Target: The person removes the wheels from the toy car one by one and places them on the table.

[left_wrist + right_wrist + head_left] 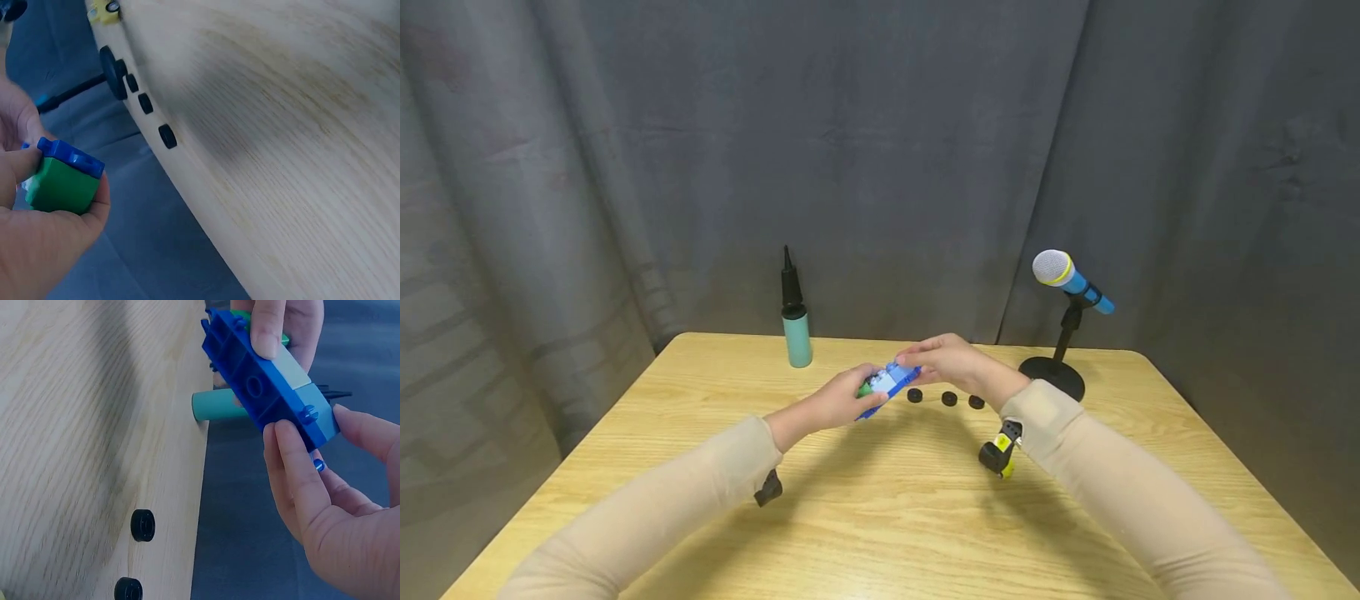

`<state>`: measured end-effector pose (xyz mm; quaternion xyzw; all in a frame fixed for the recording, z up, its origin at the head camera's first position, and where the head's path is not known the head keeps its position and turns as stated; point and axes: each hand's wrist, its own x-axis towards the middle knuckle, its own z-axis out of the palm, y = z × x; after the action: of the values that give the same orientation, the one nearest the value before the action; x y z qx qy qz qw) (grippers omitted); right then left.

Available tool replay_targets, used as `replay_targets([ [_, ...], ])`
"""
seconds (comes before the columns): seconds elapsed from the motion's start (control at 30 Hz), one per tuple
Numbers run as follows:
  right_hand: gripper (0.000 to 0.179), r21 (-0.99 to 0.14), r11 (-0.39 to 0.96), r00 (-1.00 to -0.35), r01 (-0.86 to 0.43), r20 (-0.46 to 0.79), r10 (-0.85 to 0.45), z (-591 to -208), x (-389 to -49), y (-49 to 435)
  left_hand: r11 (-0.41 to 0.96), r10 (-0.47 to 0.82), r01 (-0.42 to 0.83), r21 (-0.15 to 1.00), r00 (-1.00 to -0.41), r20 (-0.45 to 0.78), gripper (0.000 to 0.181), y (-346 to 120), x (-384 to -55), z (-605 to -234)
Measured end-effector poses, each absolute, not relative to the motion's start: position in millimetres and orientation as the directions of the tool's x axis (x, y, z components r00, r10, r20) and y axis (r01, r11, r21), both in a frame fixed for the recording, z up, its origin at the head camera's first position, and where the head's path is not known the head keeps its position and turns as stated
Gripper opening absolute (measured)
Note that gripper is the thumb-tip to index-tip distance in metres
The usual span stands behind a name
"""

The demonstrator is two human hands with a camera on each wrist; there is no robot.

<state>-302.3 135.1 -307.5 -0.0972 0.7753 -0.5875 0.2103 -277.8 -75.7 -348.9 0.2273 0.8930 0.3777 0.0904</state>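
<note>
Between both hands, above the table, is a tilted building-block vehicle (892, 378) with a blue base, light blue bricks and a green brick. My left hand (833, 403) grips its green end, thumb over the side. My right hand (953, 360) pinches the light blue end between thumb and fingers. In the right wrist view the hollow underside of the blue base (250, 384) shows, with small round stubs along its sides. The green brick (65, 187) faces the left wrist view. Three small black wheels (949, 398) lie in a row on the table below the right hand.
A teal hand pump (797, 337) with a black nozzle stands at the back left of the table. At the back right, a blue toy microphone (1075, 283) sits on a black round-based stand. A yellow piece (103, 11) with a black round part lies on the table's right side.
</note>
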Motion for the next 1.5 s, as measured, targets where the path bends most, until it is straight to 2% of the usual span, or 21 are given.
replay_targets([
  [0.27,0.043,-0.98,0.135,-0.909,0.144,-0.185,-0.372,-311,-304,131,0.515,0.352,0.229,0.826,-0.935,0.039,0.046,-94,-293,-346],
  [0.57,0.043,-0.98,-0.045,-0.931,0.193,-0.169,-0.322,-336,-316,115,0.471,0.211,0.134,0.872,-0.977,0.036,0.047,-119,-307,-354],
  [0.67,0.043,-0.982,-0.056,-0.941,0.183,-0.158,-0.299,-349,-320,104,0.491,0.177,0.124,0.863,-0.983,0.04,0.044,-126,-313,-358],
  [1.03,0.034,-0.99,0.114,-0.984,0.085,-0.102,-0.148,-389,-334,73,0.567,0.111,0.07,0.821,-0.994,0.007,0.044,-143,-332,-382],
  [1.2,0.031,-0.976,0.2,-0.988,0.091,-0.114,-0.104,-402,-338,66,0.6,0.097,0.041,0.799,-0.995,-0.021,0.041,-144,-336,-392],
  [1.5,0.029,-0.965,0.238,-0.987,0.112,-0.136,-0.087,-418,-342,59,0.638,0.091,0.037,0.769,-0.995,-0.028,0.041,-146,-341,-401],
])
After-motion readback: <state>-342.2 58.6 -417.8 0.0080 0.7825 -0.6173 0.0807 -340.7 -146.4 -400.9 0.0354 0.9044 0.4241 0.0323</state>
